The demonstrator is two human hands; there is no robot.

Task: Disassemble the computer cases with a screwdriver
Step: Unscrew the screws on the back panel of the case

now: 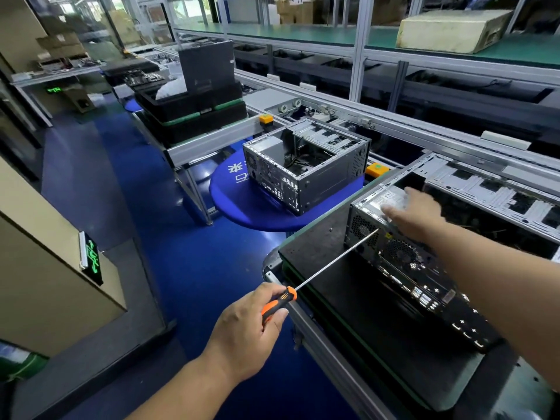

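My left hand (248,328) is curled in a fist with the knuckles up, thumb lying along the top, forearm reaching in from the lower left. My right hand (415,216) stretches forward, palm down, fingers spread and slightly blurred, the bare forearm coming in from the right edge.

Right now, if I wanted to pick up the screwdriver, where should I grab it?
Probably by the orange-and-black handle, from the near end where the left hand holds it. It's thick and grippy; the long thin shaft points away toward the case.
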